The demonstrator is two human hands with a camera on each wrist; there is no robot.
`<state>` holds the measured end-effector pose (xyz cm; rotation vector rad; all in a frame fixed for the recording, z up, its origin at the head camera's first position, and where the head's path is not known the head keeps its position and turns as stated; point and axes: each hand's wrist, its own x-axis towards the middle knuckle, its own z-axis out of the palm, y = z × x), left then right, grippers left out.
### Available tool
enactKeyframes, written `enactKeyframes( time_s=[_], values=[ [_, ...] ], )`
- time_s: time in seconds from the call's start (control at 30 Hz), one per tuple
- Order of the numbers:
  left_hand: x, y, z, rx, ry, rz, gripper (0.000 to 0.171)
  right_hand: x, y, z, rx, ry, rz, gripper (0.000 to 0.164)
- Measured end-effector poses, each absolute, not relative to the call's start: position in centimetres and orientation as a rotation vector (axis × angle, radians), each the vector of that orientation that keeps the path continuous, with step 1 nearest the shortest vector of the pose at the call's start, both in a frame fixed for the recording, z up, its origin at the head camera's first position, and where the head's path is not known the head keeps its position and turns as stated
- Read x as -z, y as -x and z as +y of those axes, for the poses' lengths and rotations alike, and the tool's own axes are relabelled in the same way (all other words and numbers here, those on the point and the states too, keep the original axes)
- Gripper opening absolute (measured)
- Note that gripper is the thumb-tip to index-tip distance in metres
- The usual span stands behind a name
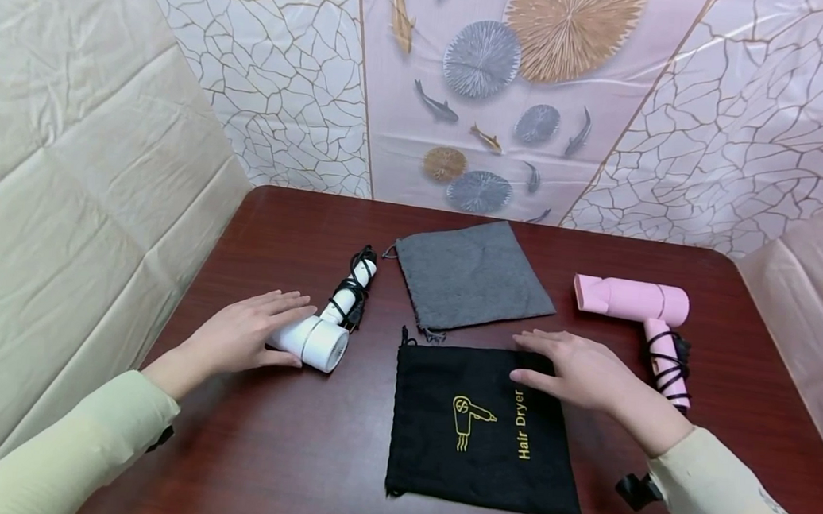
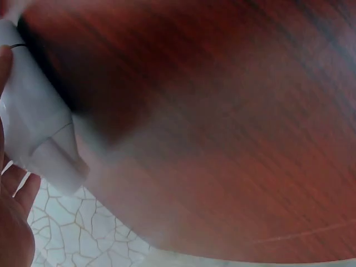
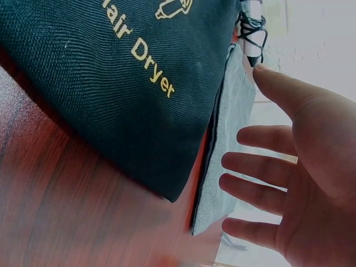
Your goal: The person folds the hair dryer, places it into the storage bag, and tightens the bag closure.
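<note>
On the left of the table lies a white hair dryer [image 1: 316, 341], its handle wound with a black cord [image 1: 353, 291]. My left hand [image 1: 252, 329] is at the barrel's nozzle end, with long, fairly straight fingers across the far side and the thumb along the near side. In the left wrist view the white barrel [image 2: 36, 100] lies beside that hand, most of which is cut off. My right hand [image 1: 576, 368], fingers spread and holding nothing, hovers over the upper right of a flat black drawstring bag [image 1: 435, 426] printed "Hair Dryer" in yellow.
Behind the black bag lies a flat grey drawstring bag [image 1: 470, 277]. A pink hair dryer [image 1: 631, 300] with a cord-wrapped handle lies at the right, beyond my right hand. Patterned sheeting [image 1: 302, 82] rises behind the table's far edge [image 1: 316, 193], and pale fabric [image 1: 65, 185] stands along the left.
</note>
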<state>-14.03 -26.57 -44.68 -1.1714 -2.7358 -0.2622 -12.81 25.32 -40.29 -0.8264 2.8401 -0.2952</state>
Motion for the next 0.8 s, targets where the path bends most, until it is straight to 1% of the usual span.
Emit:
enactKeyframes(
  time_s=[0.3,0.8],
  values=[
    [45.7,13.6,-26.2,0.269,1.205,-2.701,0.09,40.2,12.8,25.2,0.284,0.812,2.837,0.063],
    [45.9,13.6,-25.8,0.253,1.19,-2.735,0.084,39.9,13.1,24.8,0.286,0.797,2.802,0.065]
  ],
)
